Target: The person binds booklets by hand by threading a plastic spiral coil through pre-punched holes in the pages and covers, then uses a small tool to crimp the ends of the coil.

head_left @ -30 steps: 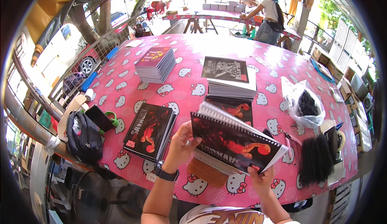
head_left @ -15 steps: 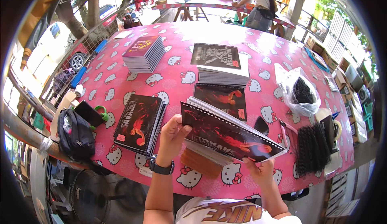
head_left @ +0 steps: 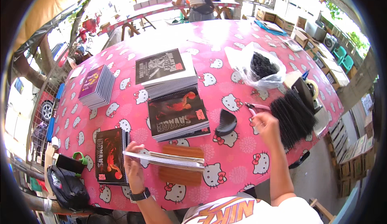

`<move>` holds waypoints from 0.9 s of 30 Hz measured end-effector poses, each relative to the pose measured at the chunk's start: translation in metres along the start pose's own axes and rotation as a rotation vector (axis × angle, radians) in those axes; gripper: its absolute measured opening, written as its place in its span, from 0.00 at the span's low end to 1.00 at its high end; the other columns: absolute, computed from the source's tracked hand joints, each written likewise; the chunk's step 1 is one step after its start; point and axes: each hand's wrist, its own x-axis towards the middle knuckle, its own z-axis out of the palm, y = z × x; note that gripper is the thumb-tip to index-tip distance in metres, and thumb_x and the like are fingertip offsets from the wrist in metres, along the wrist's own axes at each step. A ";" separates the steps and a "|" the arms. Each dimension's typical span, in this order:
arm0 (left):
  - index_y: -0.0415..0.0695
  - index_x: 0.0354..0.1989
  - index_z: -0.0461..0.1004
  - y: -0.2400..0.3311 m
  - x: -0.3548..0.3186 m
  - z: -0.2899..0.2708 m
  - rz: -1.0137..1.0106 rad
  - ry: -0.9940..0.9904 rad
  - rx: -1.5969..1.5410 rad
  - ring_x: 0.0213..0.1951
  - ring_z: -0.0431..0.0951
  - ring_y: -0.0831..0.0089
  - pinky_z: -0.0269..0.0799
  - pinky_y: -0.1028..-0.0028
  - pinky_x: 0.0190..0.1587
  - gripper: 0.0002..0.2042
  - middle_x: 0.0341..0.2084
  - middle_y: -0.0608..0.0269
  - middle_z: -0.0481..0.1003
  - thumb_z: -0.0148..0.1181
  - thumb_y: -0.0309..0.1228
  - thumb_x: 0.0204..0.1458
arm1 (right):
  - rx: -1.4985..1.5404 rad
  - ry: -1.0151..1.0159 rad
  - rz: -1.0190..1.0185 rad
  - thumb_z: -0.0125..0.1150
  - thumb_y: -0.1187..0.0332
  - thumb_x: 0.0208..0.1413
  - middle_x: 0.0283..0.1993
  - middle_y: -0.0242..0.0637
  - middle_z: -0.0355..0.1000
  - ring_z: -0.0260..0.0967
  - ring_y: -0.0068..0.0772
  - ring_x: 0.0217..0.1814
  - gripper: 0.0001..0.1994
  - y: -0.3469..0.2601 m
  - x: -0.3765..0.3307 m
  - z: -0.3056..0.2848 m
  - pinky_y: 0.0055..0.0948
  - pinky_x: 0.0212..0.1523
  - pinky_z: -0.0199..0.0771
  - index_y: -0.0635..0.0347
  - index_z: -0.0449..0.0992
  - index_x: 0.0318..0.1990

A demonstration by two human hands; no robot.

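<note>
Held book, seen edge-on: a thin, pale-paged book has its left end clamped between the fingers of the left hand; its free end extends rightward from those fingers, over a reddish-brown wooden block. Right hand: fingers bent and bunched together, raised beside the pink-handled pliers; contact with the handle cannot be told.

Edges and room: a stack of black-covered notebooks stands just beside the left fingers, on their outer side, limiting movement there. Between the book's free end and the right fingers lies a broad stretch of pink patterned tablecloth, ending at the near table edge. Black spiral coils crowd the right fingers' outer side. A curved black piece lies inward from the right fingers; farther beyond the left fingers are more black notebooks.

Obscured parts: the book's covers are turned from view, and it masks part of the block. A crumpled clear bag, beyond the right fingers, partly veils its dark contents. A distant person is cut off by the upper border; glare bleaches the far tabletop.
</note>
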 end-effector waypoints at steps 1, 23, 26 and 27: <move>0.36 0.47 0.68 -0.004 0.002 0.006 0.002 0.028 -0.041 0.41 0.68 0.75 0.61 0.74 0.46 0.24 0.34 0.61 0.69 0.56 0.46 0.53 | -0.350 0.116 -0.024 0.65 0.71 0.45 0.33 0.40 0.72 0.71 0.34 0.36 0.07 0.041 0.013 -0.024 0.31 0.37 0.73 0.59 0.77 0.33; 0.51 0.47 0.73 0.002 -0.050 0.123 0.488 -0.393 1.299 0.43 0.70 0.72 0.20 0.40 0.62 0.23 0.30 0.71 0.68 0.62 0.47 0.44 | -0.302 0.170 -0.327 0.50 0.70 0.59 0.29 0.39 0.65 0.66 0.31 0.32 0.09 0.038 0.030 -0.027 0.30 0.36 0.68 0.63 0.71 0.45; 0.51 0.48 0.73 -0.004 -0.055 0.125 0.501 -0.368 1.277 0.47 0.69 0.69 0.22 0.42 0.63 0.19 0.32 0.70 0.70 0.58 0.40 0.47 | 0.034 0.453 0.064 0.50 0.65 0.61 0.23 0.32 0.66 0.65 0.22 0.22 0.12 0.044 0.055 -0.061 0.23 0.23 0.68 0.62 0.72 0.46; 0.51 0.48 0.73 -0.005 -0.055 0.125 0.506 -0.338 1.299 0.48 0.68 0.68 0.22 0.42 0.64 0.19 0.33 0.70 0.70 0.58 0.40 0.47 | 0.299 0.462 0.043 0.48 0.63 0.63 0.21 0.29 0.68 0.63 0.18 0.17 0.15 0.056 0.065 -0.076 0.18 0.16 0.65 0.63 0.72 0.48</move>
